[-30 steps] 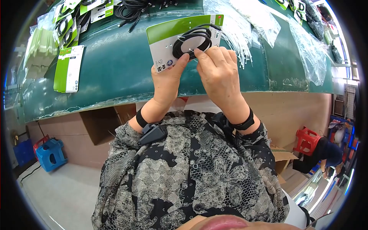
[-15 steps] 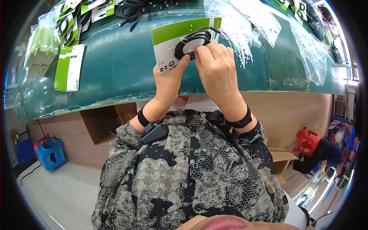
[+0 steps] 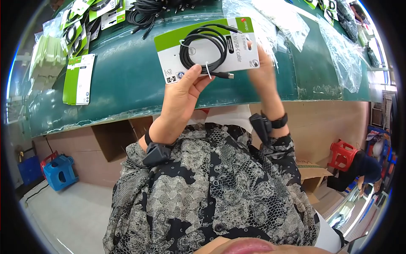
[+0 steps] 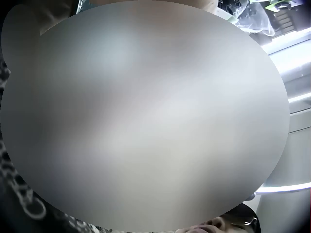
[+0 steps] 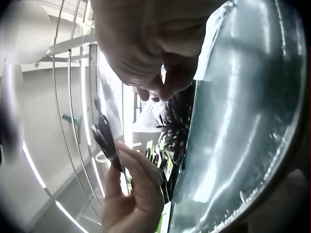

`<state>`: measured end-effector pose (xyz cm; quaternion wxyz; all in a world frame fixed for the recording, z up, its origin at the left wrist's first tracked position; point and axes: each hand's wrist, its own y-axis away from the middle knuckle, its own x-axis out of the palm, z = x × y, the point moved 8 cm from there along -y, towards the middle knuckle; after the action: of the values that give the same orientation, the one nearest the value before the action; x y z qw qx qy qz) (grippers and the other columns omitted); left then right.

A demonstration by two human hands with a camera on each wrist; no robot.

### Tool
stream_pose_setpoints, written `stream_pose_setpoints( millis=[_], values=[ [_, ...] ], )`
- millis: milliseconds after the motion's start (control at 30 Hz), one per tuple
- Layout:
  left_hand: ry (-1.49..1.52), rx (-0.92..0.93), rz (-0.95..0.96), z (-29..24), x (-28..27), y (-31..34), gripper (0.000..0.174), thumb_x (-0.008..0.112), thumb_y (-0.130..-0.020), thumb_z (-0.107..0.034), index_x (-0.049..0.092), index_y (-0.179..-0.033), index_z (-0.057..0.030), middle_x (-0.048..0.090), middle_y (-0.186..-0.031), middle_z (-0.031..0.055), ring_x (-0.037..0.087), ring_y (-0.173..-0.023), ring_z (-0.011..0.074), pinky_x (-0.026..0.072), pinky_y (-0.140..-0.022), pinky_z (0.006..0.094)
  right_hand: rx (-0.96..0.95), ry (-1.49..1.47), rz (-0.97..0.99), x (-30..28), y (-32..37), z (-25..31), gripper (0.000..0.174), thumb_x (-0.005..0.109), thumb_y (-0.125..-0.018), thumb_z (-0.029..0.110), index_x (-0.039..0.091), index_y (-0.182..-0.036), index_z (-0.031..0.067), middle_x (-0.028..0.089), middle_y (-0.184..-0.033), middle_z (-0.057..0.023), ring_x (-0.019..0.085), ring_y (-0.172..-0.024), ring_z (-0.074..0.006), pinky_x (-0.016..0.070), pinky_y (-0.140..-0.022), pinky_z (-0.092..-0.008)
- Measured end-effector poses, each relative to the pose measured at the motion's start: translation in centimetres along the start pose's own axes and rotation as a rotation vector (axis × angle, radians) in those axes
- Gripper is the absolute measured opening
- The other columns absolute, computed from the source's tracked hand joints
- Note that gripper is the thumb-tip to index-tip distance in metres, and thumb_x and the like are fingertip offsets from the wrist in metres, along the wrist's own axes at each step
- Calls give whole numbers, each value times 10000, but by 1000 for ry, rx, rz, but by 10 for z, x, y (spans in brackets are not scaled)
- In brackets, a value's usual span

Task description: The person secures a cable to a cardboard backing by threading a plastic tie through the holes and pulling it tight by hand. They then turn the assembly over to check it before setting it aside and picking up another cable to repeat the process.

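Note:
My left hand (image 3: pixel 185 91) grips the lower left edge of a green and white packaging card (image 3: pixel 163 44), thumb on its front. On the card lies a coiled black USB-C cable (image 3: pixel 225 48), with white ties around the coil at its upper left and bottom; one plug sticks out below the card. My right hand (image 3: pixel 263 74) is blurred, partly hidden behind the card's right end in the head view. In the right wrist view its fingers (image 5: pixel 170 92) are loosely bent, apart from the card. A grey blur covers most of the left wrist view.
White cable ties (image 3: pixel 270 25) lie on the green table (image 3: pixel 127 76) beyond my right hand, near clear plastic bags (image 3: pixel 338 55). A pile of printed cards (image 3: pixel 78 80) lies at left; black cables (image 3: pixel 146 12) are heaped at the back. Another person (image 3: pixel 366 167) is at far right.
My right hand has let go of the coil and moved right. The left hand has turned the card, so its front and the whole coil now face up.

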<state>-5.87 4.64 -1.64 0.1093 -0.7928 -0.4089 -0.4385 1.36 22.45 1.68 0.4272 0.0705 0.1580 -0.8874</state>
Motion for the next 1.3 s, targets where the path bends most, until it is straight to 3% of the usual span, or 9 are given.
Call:
stream_pose_setpoints(
  millis=[67, 133, 267, 400, 567, 967, 1100, 1200, 1300],
  values=[
    [3, -29, 13, 3, 5, 3, 223, 580, -888, -27, 551, -1109, -19, 631, -1001, 85, 638, -891, 186, 553, -807, 354, 25, -58, 136, 25, 7, -21, 362, 660, -778, 46, 577, -1129, 20, 625, -1057, -95, 585, -982, -214, 462, -834, -335],
    [-31, -12, 4, 4, 9, 6, 224, 578, -888, -23, 553, -1111, -26, 631, -996, 80, 638, -889, 184, 552, -807, 352, -294, -16, 185, 46, 17, -5, 443, 693, -735, 52, 565, -1158, 20, 597, -1111, -115, 563, -1017, -251, 442, -872, -351],
    [-88, -3, -10, 2, 7, 11, 240, 577, -889, -22, 543, -1126, -30, 626, -1007, 74, 633, -905, 182, 550, -814, 351, -293, 10, 250, 53, 16, -6, 436, 676, -733, 25, 561, -1154, 13, 575, -1149, -123, 540, -1056, -255, 415, -913, -363],
    [-95, 18, -29, 0, 11, 14, 272, 573, -891, -21, 518, -1157, -29, 615, -1035, 72, 622, -938, 182, 546, -826, 352, -492, 102, 76, 54, 22, 10, 465, 698, -706, 16, 557, -1149, 8, 580, -1124, -132, 544, -1043, -272, 416, -913, -366],
    [-124, 10, -66, -4, 15, 19, 309, 563, -895, -19, 487, -1195, -29, 600, -1079, 75, 608, -981, 187, 540, -845, 355, -384, 54, 1, 55, 21, -9, 429, 647, -685, -56, 573, -1104, 1, 604, -1041, -143, 579, -954, -293, 466, -824, -355],
    [-50, -71, 55, 4, 6, 15, 303, 552, -905, -31, 491, -1202, -29, 595, -1119, 87, 609, -994, 203, 529, -868, 360, -544, 104, -39, 54, 24, 13, 388, 564, -707, -102, 579, -1085, -15, 605, -1020, -168, 585, -916, -327, 481, -764, -372],
    [21, 90, 39, -8, 2, 1, 294, 550, -905, -28, 499, -1194, -37, 596, -1117, 82, 604, -1006, 201, 525, -871, 347, -563, 188, -89, 58, 22, 14, 323, 596, -773, -52, 577, -1092, -7, 610, -1003, -135, 596, -882, -252, 484, -746, -344],
    [-77, 130, -2, -8, -9, -6, 362, 598, -884, -58, 484, -1226, -37, 589, -1147, 80, 598, -1025, 209, 516, -878, 344, 239, -758, 268, 81, 28, -14, 236, 561, -873, 55, 569, -1101, -5, 596, -950, -87, 551, -809, -155, 449, -699, -273],
    [-198, 107, 90, 1, -9, -2, 433, 629, -874, -134, 464, -1260, -28, 578, -1178, 84, 590, -1045, 213, 506, -885, 344, 354, -1003, 173, 75, 18, -24, 215, 505, -927, 145, 578, -1067, -1, 583, -883, -57, 520, -712, -115, 427, -628, -243]
  ],
)
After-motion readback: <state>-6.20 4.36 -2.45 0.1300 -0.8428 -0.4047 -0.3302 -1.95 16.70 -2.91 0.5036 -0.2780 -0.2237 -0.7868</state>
